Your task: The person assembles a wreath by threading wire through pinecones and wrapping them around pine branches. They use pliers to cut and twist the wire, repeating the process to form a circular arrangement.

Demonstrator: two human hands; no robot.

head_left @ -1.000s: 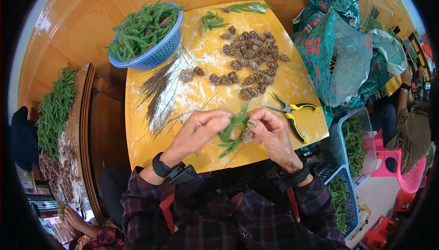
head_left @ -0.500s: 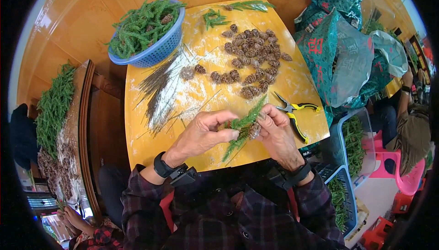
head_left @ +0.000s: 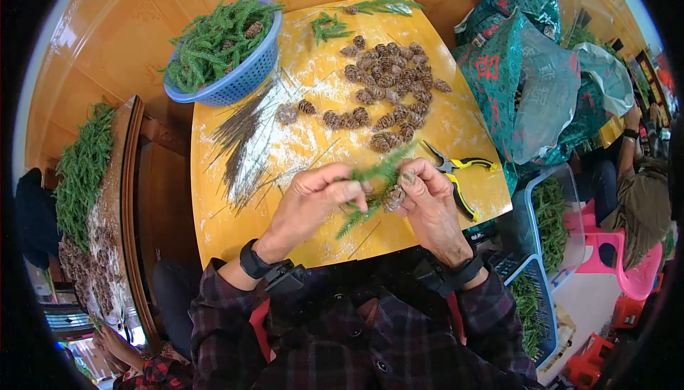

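Note:
Above the table's near half, my right hand pinches a green artificial pine sprig together with a brown pine cone. Close against the sprig's left side is my left hand, its fingers curled in and its thumb smeared by motion. Whatever sits between those left fingertips is too small and blurred to make out. Yellow-and-black pliers lie with their jaws apart, just beyond my right hand. Past both hands spreads a heap of pine cones, and a bundle of thin dark wires lies farther left.
A blue basket of green sprigs stands at the table's far left corner. Green plastic bags crowd the right edge, above bins of greenery. Another person's hands work at a side table, lower left; another person sits at right.
My left thumb and fingers have shifted slightly left along the sprig and curled in more. The right hand keeps its hold on the sprig and cone. The whole view has shifted slightly.

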